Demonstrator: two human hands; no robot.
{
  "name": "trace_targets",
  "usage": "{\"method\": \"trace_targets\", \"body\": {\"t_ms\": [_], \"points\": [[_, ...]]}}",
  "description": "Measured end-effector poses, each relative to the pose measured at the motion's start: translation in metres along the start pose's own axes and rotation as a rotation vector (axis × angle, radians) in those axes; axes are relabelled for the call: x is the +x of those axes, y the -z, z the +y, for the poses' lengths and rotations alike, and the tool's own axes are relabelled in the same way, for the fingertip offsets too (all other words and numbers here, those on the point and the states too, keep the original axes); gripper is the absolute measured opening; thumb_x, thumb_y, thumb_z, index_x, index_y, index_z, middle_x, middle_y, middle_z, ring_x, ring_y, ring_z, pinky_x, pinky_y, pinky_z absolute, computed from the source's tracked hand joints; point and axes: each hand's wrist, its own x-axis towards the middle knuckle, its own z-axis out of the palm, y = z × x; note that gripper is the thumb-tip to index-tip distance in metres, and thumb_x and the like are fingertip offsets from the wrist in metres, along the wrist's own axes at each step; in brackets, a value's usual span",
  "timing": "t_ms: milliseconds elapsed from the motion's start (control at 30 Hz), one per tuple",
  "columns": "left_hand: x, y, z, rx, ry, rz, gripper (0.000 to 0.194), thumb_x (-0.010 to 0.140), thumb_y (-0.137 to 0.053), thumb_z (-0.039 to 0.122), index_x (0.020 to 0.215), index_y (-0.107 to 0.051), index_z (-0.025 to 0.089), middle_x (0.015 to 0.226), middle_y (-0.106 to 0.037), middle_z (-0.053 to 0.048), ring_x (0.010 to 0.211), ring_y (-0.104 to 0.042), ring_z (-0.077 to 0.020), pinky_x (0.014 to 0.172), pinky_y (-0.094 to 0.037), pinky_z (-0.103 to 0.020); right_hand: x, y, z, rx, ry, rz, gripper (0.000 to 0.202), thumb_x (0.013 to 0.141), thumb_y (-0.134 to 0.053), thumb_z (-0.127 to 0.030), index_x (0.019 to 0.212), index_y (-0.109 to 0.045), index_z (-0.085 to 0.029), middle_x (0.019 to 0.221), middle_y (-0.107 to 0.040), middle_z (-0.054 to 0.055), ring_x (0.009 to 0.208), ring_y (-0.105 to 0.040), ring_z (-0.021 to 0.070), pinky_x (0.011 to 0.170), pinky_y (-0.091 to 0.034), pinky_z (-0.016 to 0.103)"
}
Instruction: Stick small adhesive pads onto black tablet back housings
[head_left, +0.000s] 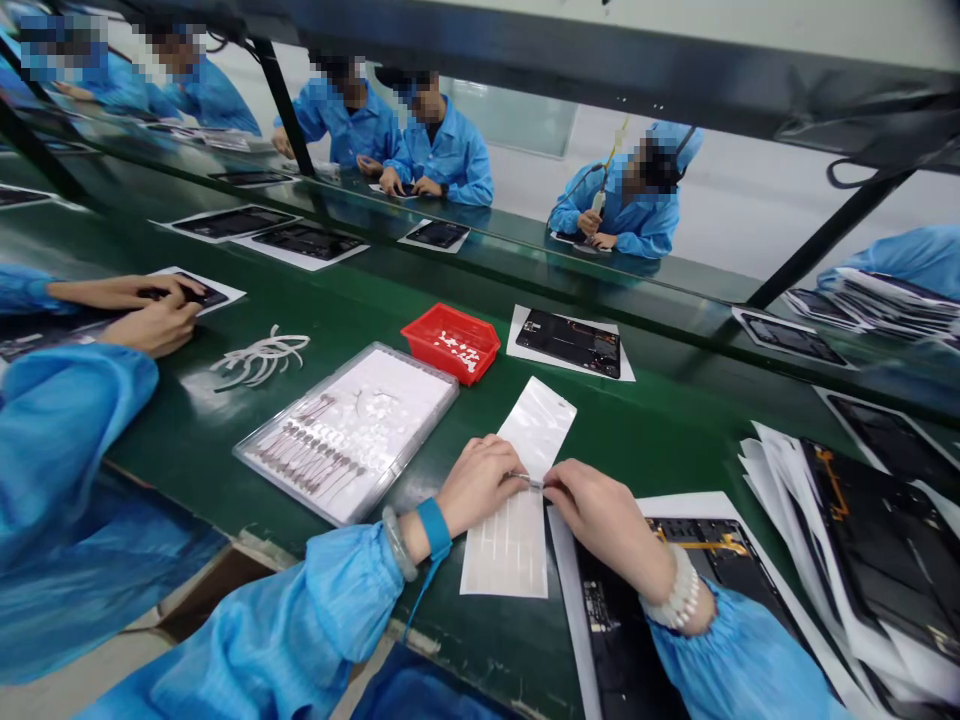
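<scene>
My left hand (484,482) is closed in a pinch over a sheet of pale stickers (506,550), which lies folded or overlapped with a glossy white backing strip (538,425). Close beside it, my right hand (596,505) pinches too. Between the fingertips of both sits a small silvery piece (534,482), too small to name surely. Beneath my right forearm, an opened tablet (622,640) with a black inside and an orange flex cable rests on white paper. To the left is a clear-rimmed tray (352,430) holding rows of small wired parts.
A red bin (450,345) with small white bits stands behind the tray. Another tablet (570,343) lies beyond my hands. Stacked tablets and papers (877,540) are at right, white curled strips (262,358) at left. A co-worker's hands (154,310) work at far left.
</scene>
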Motion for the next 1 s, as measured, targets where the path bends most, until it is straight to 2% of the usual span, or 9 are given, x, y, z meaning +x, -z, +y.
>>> {"method": "trace_targets", "body": {"t_ms": [167, 367, 467, 533, 633, 733, 833, 900, 1000], "points": [[0.000, 0.007, 0.001, 0.027, -0.031, -0.039, 0.016, 0.087, -0.063, 0.029, 0.076, -0.066, 0.019, 0.084, -0.065, 0.002, 0.087, -0.053, -0.0159, 0.076, -0.032, -0.031, 0.014, -0.005, -0.005, -0.143, 0.100, 0.047, 0.011, 0.090, -0.052, -0.019, 0.095, -0.061, -0.021, 0.090, -0.065, 0.002, 0.084, -0.063, 0.0181, 0.069, -0.044, 0.028], [0.003, 0.010, 0.003, 0.081, -0.041, -0.071, 0.019, 0.087, -0.062, 0.029, 0.074, -0.066, 0.017, 0.081, -0.065, -0.001, 0.085, -0.055, -0.0172, 0.074, -0.032, -0.032, 0.023, -0.005, -0.019, -0.356, 0.225, 0.051, 0.010, 0.087, -0.054, -0.012, 0.081, -0.061, -0.017, 0.083, -0.063, 0.005, 0.076, -0.060, 0.0189, 0.061, -0.041, 0.029], [0.002, 0.015, 0.000, 0.089, -0.050, -0.094, 0.016, 0.086, -0.065, 0.028, 0.075, -0.066, 0.017, 0.084, -0.067, -0.001, 0.088, -0.057, -0.0179, 0.074, -0.033, -0.032, 0.016, -0.001, -0.023, -0.344, 0.269, 0.093, 0.012, 0.087, -0.054, -0.012, 0.079, -0.061, -0.016, 0.081, -0.062, 0.005, 0.076, -0.058, 0.0196, 0.061, -0.040, 0.030], [-0.001, 0.020, -0.001, 0.079, -0.069, -0.107, 0.014, 0.084, -0.067, 0.033, 0.085, -0.066, 0.019, 0.092, -0.068, -0.001, 0.094, -0.058, -0.0192, 0.076, -0.034, -0.032, 0.003, 0.007, -0.017, -0.199, 0.203, 0.136, 0.013, 0.087, -0.052, -0.013, 0.078, -0.060, -0.017, 0.081, -0.062, 0.005, 0.078, -0.057, 0.0191, 0.065, -0.041, 0.029], [-0.011, 0.023, 0.010, 0.067, -0.101, -0.075, 0.040, 0.081, -0.069, 0.040, 0.113, -0.058, 0.019, 0.116, -0.062, -0.006, 0.110, -0.053, -0.0237, 0.088, -0.033, -0.036, -0.033, 0.021, 0.004, 0.229, -0.032, 0.155, 0.013, 0.087, -0.051, -0.018, 0.075, -0.057, -0.019, 0.079, -0.061, 0.002, 0.077, -0.057, 0.0159, 0.070, -0.044, 0.026], [-0.032, 0.008, 0.038, 0.111, -0.321, -0.082, 0.037, 0.086, -0.064, 0.033, 0.119, -0.053, 0.021, 0.121, -0.060, -0.004, 0.112, -0.051, -0.0232, 0.092, -0.034, -0.037, -0.077, 0.021, 0.024, 0.538, -0.251, 0.097, 0.018, 0.087, -0.052, -0.030, 0.071, -0.054, -0.021, 0.073, -0.059, 0.000, 0.073, -0.056, 0.0149, 0.069, -0.045, 0.026], [-0.059, -0.020, 0.070, 0.181, -0.525, -0.069, 0.030, 0.089, -0.057, 0.022, 0.119, -0.054, 0.017, 0.125, -0.058, -0.004, 0.113, -0.051, -0.0237, 0.096, -0.034, -0.037, -0.111, 0.001, 0.027, 0.572, -0.379, 0.083, 0.021, 0.085, -0.055, -0.035, 0.068, -0.056, -0.021, 0.074, -0.060, 0.001, 0.077, -0.056, 0.0177, 0.074, -0.045, 0.031], [-0.074, -0.036, 0.084, 0.197, -0.571, -0.049, 0.026, 0.092, -0.049, 0.016, 0.116, -0.056, 0.014, 0.121, -0.060, -0.006, 0.109, -0.053, -0.0223, 0.095, -0.036, -0.034, -0.123, -0.015, 0.021, 0.539, -0.420, 0.129, 0.021, 0.085, -0.055, -0.034, 0.068, -0.058, -0.022, 0.078, -0.061, 0.003, 0.083, -0.056, 0.0202, 0.080, -0.044, 0.034], [-0.087, -0.044, 0.091, 0.171, -0.578, -0.014, 0.025, 0.094, -0.041, 0.012, 0.112, -0.059, 0.014, 0.111, -0.064, -0.005, 0.101, -0.056, -0.0204, 0.091, -0.039, -0.033, -0.128, -0.029, 0.009, 0.477, -0.440, 0.192, 0.020, 0.086, -0.054, -0.032, 0.069, -0.060, -0.023, 0.084, -0.061, 0.005, 0.091, -0.053, 0.0226, 0.085, -0.042, 0.038]]}}
